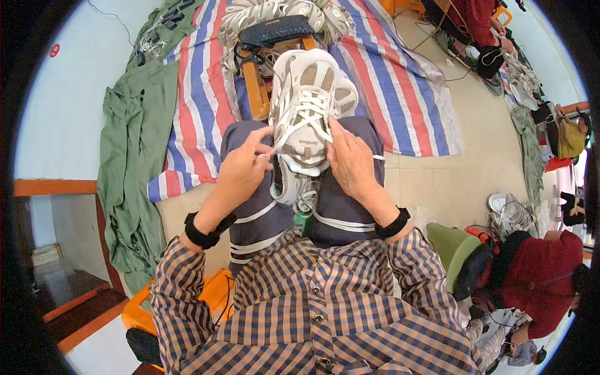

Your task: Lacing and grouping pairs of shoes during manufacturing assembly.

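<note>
A white and beige sneaker [307, 134] rests between my knees, toe pointing away, its white shoelace [306, 119] crossed over the tongue. At its left side is my left hand [247, 164], fingers curled and pinched on the lace; the fingertips are slightly blurred. My right hand [354, 159] lies along the shoe's right edge, fingers pressed together against the upper beside the eyelets. Another light sneaker [345, 97] shows partly behind it. Below the shoe, between my thighs, hangs a loop of pale laces [305, 195].
Ahead, a small wooden stool [255, 90] bears a dark woven pouch [276, 31] beside piled sneakers [334, 22]. A striped sheet [400, 94] covers the floor. Green cloth [134, 156] lies left. An orange stool [140, 312] is at lower left. People in red [537, 281] sit to the right.
</note>
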`<action>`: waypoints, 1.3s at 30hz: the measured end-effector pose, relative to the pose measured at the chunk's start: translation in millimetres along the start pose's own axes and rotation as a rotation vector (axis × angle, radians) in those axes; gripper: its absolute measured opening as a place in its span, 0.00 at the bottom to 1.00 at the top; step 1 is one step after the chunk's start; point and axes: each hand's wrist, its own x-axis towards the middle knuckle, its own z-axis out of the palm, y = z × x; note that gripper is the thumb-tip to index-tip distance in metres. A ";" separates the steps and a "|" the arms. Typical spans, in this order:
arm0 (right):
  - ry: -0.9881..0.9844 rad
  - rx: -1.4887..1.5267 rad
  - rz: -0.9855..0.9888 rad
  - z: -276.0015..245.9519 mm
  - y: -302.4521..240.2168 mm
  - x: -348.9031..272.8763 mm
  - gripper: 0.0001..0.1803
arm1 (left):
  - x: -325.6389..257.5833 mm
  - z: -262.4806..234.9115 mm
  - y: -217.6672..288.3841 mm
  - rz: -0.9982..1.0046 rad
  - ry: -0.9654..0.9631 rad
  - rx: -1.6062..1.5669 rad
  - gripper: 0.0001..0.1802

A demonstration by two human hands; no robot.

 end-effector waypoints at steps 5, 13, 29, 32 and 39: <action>-0.104 0.296 0.094 -17.1 -2.0 7.9 0.31 | 14.3 -2.2 -0.4 0.168 0.276 -0.139 0.23; 0.107 0.323 -0.017 -16.8 -5.7 50.5 0.21 | 55.4 21.6 31.6 0.392 0.333 0.106 0.19; 0.147 -0.131 -0.098 -3.3 -12.8 54.9 0.32 | 79.1 42.1 46.5 0.597 0.449 0.448 0.10; -0.086 -0.030 -0.010 -6.8 -13.8 68.0 0.32 | 81.3 36.0 50.3 0.416 0.319 0.442 0.09; -0.292 0.310 0.123 -9.4 -7.7 45.7 0.36 | 73.5 24.6 63.9 0.274 0.018 0.370 0.10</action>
